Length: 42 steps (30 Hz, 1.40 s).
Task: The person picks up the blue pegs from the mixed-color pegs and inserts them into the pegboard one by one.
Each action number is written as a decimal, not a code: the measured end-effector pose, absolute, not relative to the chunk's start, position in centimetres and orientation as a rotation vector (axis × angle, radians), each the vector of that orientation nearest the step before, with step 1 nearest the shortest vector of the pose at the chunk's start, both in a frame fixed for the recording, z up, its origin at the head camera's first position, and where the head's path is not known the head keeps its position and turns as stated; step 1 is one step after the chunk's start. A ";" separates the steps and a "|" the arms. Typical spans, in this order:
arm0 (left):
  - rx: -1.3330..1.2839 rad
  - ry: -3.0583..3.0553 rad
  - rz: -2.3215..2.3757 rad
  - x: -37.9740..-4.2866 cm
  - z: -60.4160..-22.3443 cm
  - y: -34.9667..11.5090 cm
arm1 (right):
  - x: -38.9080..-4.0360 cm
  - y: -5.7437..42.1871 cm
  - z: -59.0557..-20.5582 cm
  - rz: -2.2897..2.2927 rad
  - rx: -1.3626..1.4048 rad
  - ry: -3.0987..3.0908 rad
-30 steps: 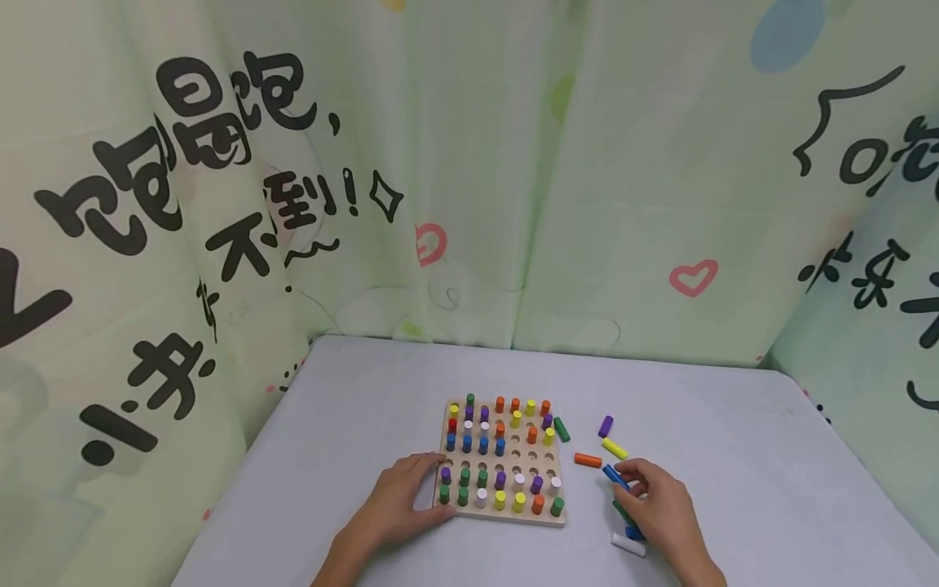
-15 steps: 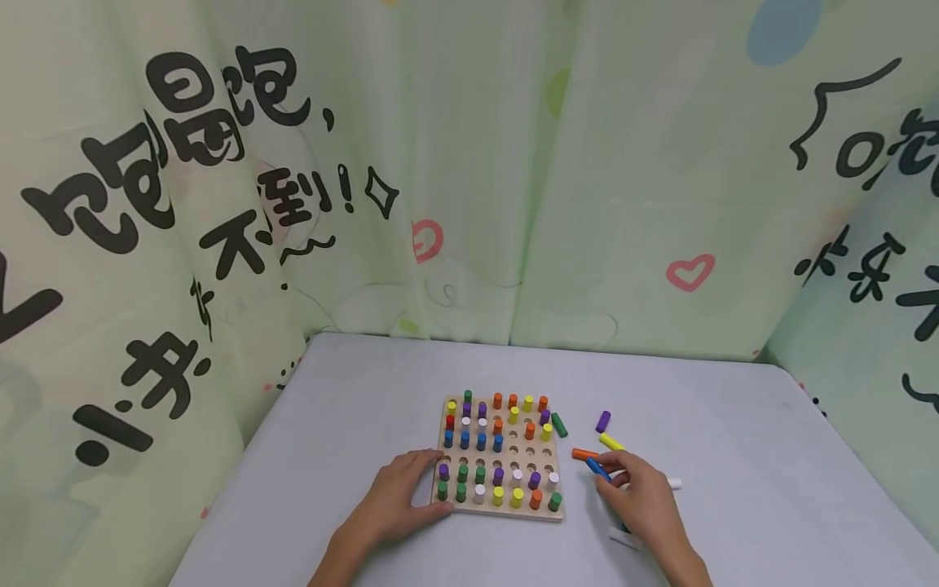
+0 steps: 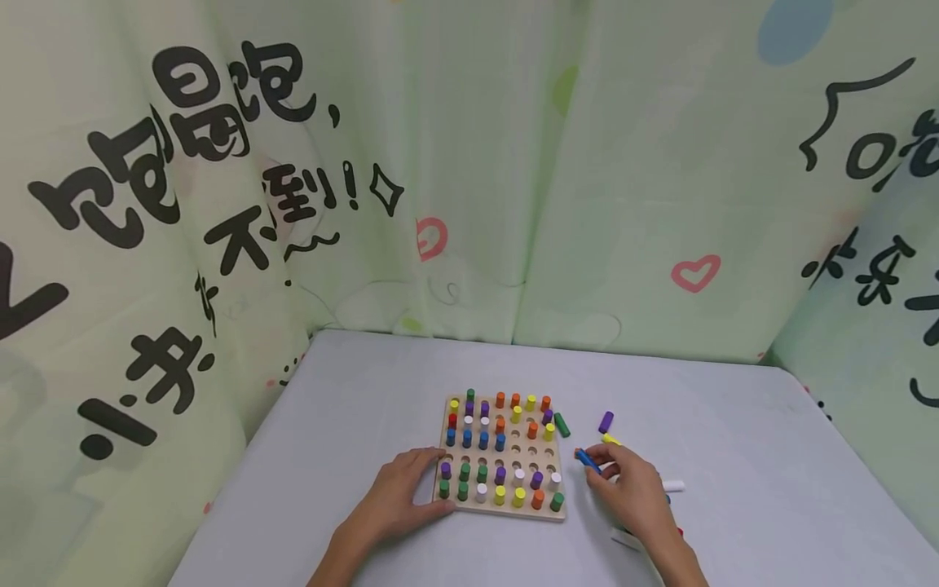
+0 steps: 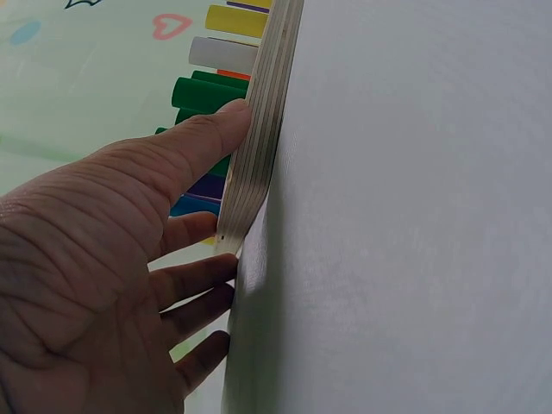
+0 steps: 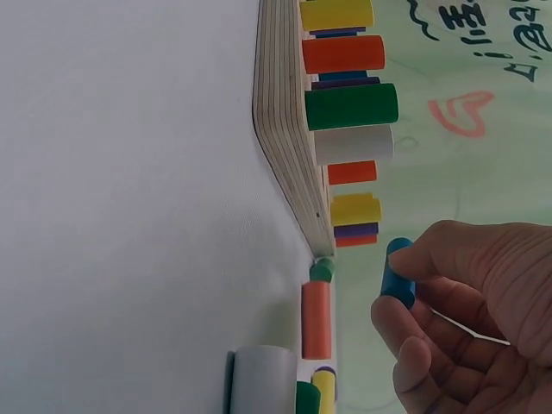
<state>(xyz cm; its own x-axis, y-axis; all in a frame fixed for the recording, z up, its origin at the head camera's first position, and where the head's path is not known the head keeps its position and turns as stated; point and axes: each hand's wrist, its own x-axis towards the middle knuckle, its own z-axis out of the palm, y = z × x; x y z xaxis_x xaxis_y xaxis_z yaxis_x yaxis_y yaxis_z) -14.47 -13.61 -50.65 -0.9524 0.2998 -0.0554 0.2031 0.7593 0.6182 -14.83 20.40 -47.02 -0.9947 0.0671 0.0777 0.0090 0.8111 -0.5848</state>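
Observation:
A square wooden pegboard (image 3: 524,458) lies on the table, with several coloured pegs upright in its holes. Most holes in the middle rows toward the right have no peg. At the board's near left corner, my left hand (image 3: 399,493) rests its thumb and fingertips against the edges. The left wrist view shows the thumb (image 4: 216,128) on the board's side, the other fingers loosely extended. Right of the board, my right hand (image 3: 634,493) pinches a blue peg (image 5: 397,280) between thumb and fingers, above the table. In the head view the blue peg is tilted and covers most of an orange peg (image 5: 316,319).
Loose pegs lie right of the board: a green peg (image 3: 562,425) against its edge, a purple peg (image 3: 606,421), a yellow peg (image 3: 610,439) and a white peg (image 3: 673,486). Another white peg (image 3: 626,538) is partly behind my right wrist. A printed curtain (image 3: 587,196) surrounds the table.
My right hand has moved left toward the board, carrying the blue peg. A white peg formerly covered by that hand now shows to its right. The left hand stays at the board's corner.

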 end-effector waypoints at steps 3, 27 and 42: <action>0.408 2.807 0.960 -14.5 -50.6 -13.6 | -15.1 20.2 -47.0 0.947 -0.048 -2.901; 0.404 2.814 0.963 -14.5 -50.8 -13.6 | -15.7 18.1 -46.7 1.005 -0.020 -2.931; 0.417 2.815 0.962 -14.5 -50.8 -13.6 | -15.9 17.3 -46.8 1.076 0.019 -2.912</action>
<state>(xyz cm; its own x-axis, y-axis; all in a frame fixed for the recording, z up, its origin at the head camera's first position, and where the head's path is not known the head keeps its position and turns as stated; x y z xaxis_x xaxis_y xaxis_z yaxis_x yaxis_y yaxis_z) -14.47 -13.62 -50.84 -0.9521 0.3031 -0.0401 0.2152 0.7575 0.6163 -15.91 17.25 -46.78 -0.9992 0.0016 0.0389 -0.0241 0.7596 -0.6500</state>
